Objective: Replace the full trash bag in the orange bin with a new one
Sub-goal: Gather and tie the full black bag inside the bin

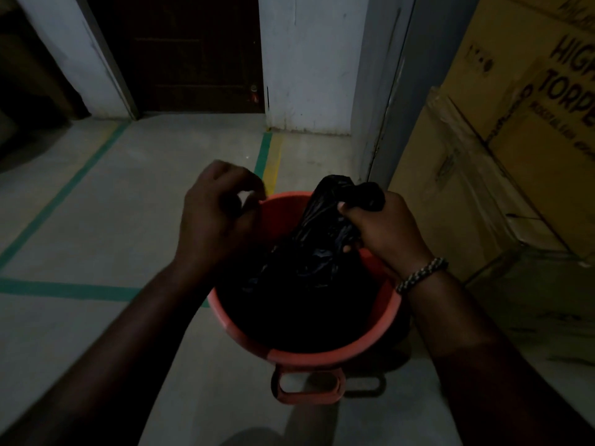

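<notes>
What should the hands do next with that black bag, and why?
Probably lift the black bag straight up out of the orange bin. The right hand grips the bag's gathered neck, while its body sits inside the bin. The left hand hovers over the rim, fingers curled, seemingly empty, so it might steady the bin.

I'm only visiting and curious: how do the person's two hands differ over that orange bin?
The right hand grips the bunched top of the black trash bag; the left hand has curled fingers with nothing visible in them. The right wrist wears a braided band; the left wrist is bare. The right hand is at the right rim of the orange bin, the left hand over its far-left rim. Both hover above it.
</notes>
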Available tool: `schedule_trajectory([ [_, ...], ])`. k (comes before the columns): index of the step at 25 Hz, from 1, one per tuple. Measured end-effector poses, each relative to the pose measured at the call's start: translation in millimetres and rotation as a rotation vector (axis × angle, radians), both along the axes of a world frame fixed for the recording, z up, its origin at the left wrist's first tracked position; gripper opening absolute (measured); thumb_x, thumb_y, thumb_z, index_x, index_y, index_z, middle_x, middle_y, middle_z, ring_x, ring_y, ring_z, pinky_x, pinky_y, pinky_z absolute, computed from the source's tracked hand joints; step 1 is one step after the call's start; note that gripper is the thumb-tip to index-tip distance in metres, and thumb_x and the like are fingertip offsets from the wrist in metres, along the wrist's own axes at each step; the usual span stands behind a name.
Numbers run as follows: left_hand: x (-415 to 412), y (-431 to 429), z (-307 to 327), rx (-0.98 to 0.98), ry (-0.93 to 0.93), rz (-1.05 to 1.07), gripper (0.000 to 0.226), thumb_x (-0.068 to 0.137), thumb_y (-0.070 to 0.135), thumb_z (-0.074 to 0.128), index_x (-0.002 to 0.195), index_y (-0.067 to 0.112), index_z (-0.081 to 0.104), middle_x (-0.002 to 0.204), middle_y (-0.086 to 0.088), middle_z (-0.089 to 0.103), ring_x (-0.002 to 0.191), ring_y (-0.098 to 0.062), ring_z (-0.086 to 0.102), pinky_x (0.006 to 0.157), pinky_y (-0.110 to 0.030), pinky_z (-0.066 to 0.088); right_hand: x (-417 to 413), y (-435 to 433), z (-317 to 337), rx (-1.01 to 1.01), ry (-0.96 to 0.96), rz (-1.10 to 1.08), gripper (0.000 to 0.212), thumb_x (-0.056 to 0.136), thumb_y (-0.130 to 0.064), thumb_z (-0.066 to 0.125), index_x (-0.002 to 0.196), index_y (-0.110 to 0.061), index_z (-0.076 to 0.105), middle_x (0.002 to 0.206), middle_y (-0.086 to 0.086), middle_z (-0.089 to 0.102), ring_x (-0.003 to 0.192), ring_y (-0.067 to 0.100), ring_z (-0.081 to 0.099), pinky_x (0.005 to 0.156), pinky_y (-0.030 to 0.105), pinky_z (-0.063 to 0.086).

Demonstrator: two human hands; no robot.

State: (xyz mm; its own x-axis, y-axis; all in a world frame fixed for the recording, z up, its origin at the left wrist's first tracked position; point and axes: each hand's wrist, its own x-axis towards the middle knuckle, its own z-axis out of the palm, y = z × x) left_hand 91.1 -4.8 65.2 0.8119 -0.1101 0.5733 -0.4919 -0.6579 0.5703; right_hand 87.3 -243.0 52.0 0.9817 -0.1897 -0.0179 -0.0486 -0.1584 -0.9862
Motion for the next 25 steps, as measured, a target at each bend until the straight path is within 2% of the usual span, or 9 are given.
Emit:
schedule_trajectory([
  [2,-1.9,-8.0,-1.7,0.123,0.009,-0.2,0.016,0.081,0.009,0.069,0.093,0.02,0.074,0.101,-0.002,0.055,0.072,0.0,0.057,0.067,-0.014,0.043,1.6,1.5,0.5,0.032,0.026,-0.026,0.009,0.091,-0.019,0.07,0.083,-0.02,0.071,0.092,0.009,0.073,0.076,0.026,0.074,0.055,0.041,0.061],
  [4,-8.4,-19.1,-4.0,0.085,0.318,-0.407,0.021,0.081,0.009,0.071,0.101,0.017,0.07,0.097,-0.006,0.065,0.075,-0.004,0.067,0.073,-0.022,0.055,0.6,3.3,1.8,0.057,0.036,-0.042,0.006,0.092,-0.018,0.07,0.086,-0.02,0.071,0.096,0.009,0.073,0.08,0.025,0.074,0.055,0.038,0.06],
  [6,-4.8,-18.5,-14.5,0.167,0.403,-0.471,0.025,0.082,0.017,0.072,0.107,0.019,0.069,0.092,0.003,0.073,0.082,-0.002,0.071,0.083,-0.027,0.059,-0.4,3.9,3.2,0.07,0.043,-0.048,0.005,0.093,-0.018,0.069,0.088,-0.019,0.071,0.098,0.009,0.073,0.082,0.025,0.074,0.056,0.037,0.06],
  [8,-3.3,-10.6,-19.7,0.451,0.332,-0.405,0.021,0.087,0.029,0.063,0.106,0.025,0.072,0.095,0.012,0.066,0.083,0.007,0.066,0.076,-0.017,0.054,-1.4,4.7,4.8,0.086,0.054,-0.047,0.005,0.093,-0.017,0.069,0.089,-0.019,0.071,0.099,0.01,0.072,0.084,0.026,0.073,0.056,0.037,0.06],
  [10,-6.6,-5.7,-16.8,0.614,0.177,-0.277,0.026,0.083,0.041,0.057,0.102,0.032,0.072,0.102,0.013,0.063,0.09,-0.004,0.068,0.072,-0.028,0.054,-1.3,4.7,4.4,0.094,0.069,-0.049,0.003,0.093,-0.018,0.069,0.091,-0.017,0.071,0.1,0.01,0.072,0.085,0.026,0.073,0.057,0.038,0.061],
  [18,-17.6,-16.2,21.8,-0.246,0.087,-0.094,0.003,0.092,0.015,0.068,0.095,0.016,0.068,0.088,0.007,0.072,0.08,-0.004,0.068,0.071,-0.015,0.049,-11.4,4.9,14.0,0.12,0.083,0.157,0.032,0.093,0.008,0.054,0.092,-0.015,0.076,0.094,0.012,0.074,0.082,0.03,0.073,0.065,0.04,0.062],
  [20,-21.2,-23.8,23.8,-0.311,0.114,-0.085,0.003,0.092,0.015,0.07,0.095,0.015,0.069,0.085,0.006,0.073,0.078,-0.003,0.069,0.07,-0.018,0.053,-15.7,9.3,15.2,0.12,0.034,0.323,0.023,0.091,0.005,0.062,0.109,-0.007,0.072,0.103,0.012,0.072,0.096,0.033,0.071,0.075,0.042,0.062],
  [23,-21.7,-33.7,14.1,-0.289,0.218,-0.157,0.003,0.09,0.019,0.072,0.093,0.02,0.073,0.086,0.007,0.075,0.081,-0.007,0.072,0.076,-0.032,0.059,-22.9,13.7,16.2,-0.061,-0.15,0.541,0.06,0.084,-0.008,0.077,0.138,-0.021,0.055,0.13,-0.005,0.063,0.119,0.015,0.063,0.092,0.038,0.058],
  [25,-23.4,-40.7,6.5,-0.27,0.308,-0.249,0.014,0.09,0.009,0.07,0.096,0.021,0.077,0.092,0.005,0.077,0.088,-0.008,0.073,0.082,-0.033,0.059,-24.5,19.4,13.4,-0.274,-0.271,0.5,0.055,0.081,-0.014,0.081,0.131,-0.025,0.062,0.124,-0.01,0.067,0.116,0.006,0.063,0.098,0.036,0.054],
])
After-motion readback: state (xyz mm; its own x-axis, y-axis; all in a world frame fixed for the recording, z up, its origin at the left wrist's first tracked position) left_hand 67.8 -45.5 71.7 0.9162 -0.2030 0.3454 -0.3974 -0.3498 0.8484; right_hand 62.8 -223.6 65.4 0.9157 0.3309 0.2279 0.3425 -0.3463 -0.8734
